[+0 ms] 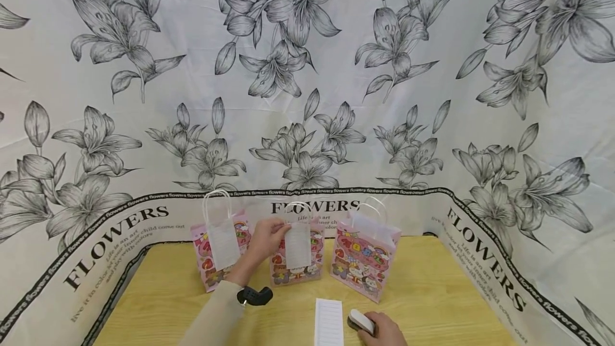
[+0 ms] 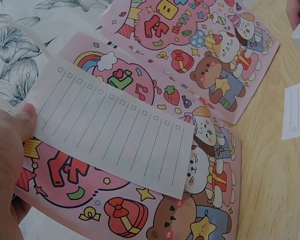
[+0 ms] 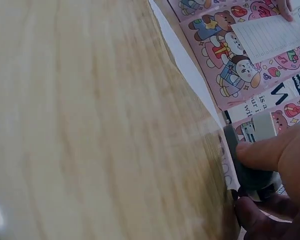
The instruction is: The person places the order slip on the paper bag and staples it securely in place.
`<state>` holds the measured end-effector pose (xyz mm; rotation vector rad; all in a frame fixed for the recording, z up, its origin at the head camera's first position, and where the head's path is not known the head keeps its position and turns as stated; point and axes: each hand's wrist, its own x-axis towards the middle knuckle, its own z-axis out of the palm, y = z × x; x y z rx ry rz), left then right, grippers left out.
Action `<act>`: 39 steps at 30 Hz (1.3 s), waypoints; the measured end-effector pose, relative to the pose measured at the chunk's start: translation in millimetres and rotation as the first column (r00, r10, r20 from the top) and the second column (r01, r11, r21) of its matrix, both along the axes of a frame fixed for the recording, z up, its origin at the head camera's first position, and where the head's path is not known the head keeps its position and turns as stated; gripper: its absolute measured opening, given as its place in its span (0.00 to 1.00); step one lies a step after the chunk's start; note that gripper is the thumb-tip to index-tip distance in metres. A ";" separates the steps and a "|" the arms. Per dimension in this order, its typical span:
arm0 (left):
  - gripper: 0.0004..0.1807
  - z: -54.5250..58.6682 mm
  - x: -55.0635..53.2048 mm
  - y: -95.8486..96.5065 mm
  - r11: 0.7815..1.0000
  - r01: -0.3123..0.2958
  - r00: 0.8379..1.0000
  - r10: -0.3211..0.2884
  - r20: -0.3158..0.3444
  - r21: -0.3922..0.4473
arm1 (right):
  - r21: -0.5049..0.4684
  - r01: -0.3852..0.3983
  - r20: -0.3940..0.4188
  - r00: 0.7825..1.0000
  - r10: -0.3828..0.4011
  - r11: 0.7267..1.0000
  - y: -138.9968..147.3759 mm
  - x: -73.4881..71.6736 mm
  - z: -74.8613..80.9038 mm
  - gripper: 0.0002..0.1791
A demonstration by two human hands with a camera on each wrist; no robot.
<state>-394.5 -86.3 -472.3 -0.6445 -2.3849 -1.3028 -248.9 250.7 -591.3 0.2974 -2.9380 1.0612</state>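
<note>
My left hand (image 1: 269, 236) pinches the top of a white checklist sheet (image 1: 298, 249) between thumb and fingers. Lined rows with small checkboxes show on this sheet in the left wrist view. It lies against the front of the middle pink gift bag (image 1: 280, 278), at the bag's upper edge, covering part of the cartoon print. Low at the right, my right hand (image 1: 385, 330) grips a small white-and-dark stapler (image 1: 361, 322) over the table. In the right wrist view the thumb lies along the side of the stapler (image 3: 247, 172).
A left gift bag (image 1: 204, 271) has a similar sheet (image 1: 223, 244) on its front. The right gift bag (image 1: 360, 263) stands angled, its front without a sheet. Another checklist (image 1: 329, 322) lies on the wooden table (image 1: 432, 292). Flower-printed cloth (image 1: 307, 138) surrounds the table's back and sides.
</note>
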 end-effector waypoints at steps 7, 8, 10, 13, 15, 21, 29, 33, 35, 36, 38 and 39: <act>0.15 2.5 -2.8 0.1 0.999 -0.032 0.999 0.032 -0.008 0.021 | -0.238 0.175 -0.052 0.980 -0.192 0.956 -20.5 -0.1 6.0 0.19; 0.15 2.7 -2.9 -0.2 0.999 -0.029 1.000 0.029 -0.008 0.023 | -0.315 0.182 -0.025 0.979 -0.200 0.932 -23.4 0.4 7.9 0.19; 0.15 2.5 -2.9 -0.6 0.999 -0.021 1.000 0.021 -0.005 0.028 | -0.472 0.186 0.033 0.980 -0.194 0.862 -28.6 2.0 11.6 0.21; 0.15 1.2 -1.8 -0.7 0.999 -0.023 1.000 0.024 -0.016 0.036 | -0.642 0.130 0.066 0.991 -0.114 0.756 -34.1 4.6 15.9 0.23; 0.16 -0.7 -0.9 -0.4 0.999 -0.028 0.999 0.028 -0.019 0.040 | -0.704 0.078 0.065 0.997 -0.045 0.706 -36.4 7.0 17.2 0.24; 0.13 -5.0 0.9 2.9 0.999 -0.034 0.999 0.035 -0.033 0.037 | -0.811 0.044 0.109 0.991 0.077 0.584 -47.3 11.2 23.1 0.29; 0.15 4.6 -1.2 5.2 0.997 -0.074 0.997 0.074 -0.009 0.014 | -0.755 0.178 0.167 0.983 -0.078 0.631 -78.1 -5.0 49.0 0.29; 0.10 3.4 1.9 4.8 0.995 -0.095 0.995 0.095 -0.018 -0.022 | -0.689 0.270 0.234 0.961 -0.147 0.673 -89.6 -9.3 62.4 0.39; 0.10 3.2 3.5 4.7 0.994 -0.102 0.995 0.102 -0.017 -0.034 | -0.671 0.280 0.250 0.957 -0.145 0.686 -93.5 -12.0 69.6 0.41; 0.11 3.2 4.1 4.5 0.994 -0.101 0.995 0.100 -0.017 -0.038 | -0.667 0.268 0.242 0.960 -0.138 0.695 -95.2 -13.4 73.3 0.41; 0.11 3.5 5.3 4.2 0.994 -0.100 0.995 0.099 -0.016 -0.042 | -0.680 0.235 0.227 0.968 -0.105 0.695 -99.4 -16.5 80.8 0.39; 0.12 3.9 5.8 4.1 0.994 -0.101 0.995 0.100 -0.020 -0.045 | -0.692 0.214 0.220 0.972 -0.081 0.689 -101.8 -18.5 84.5 0.38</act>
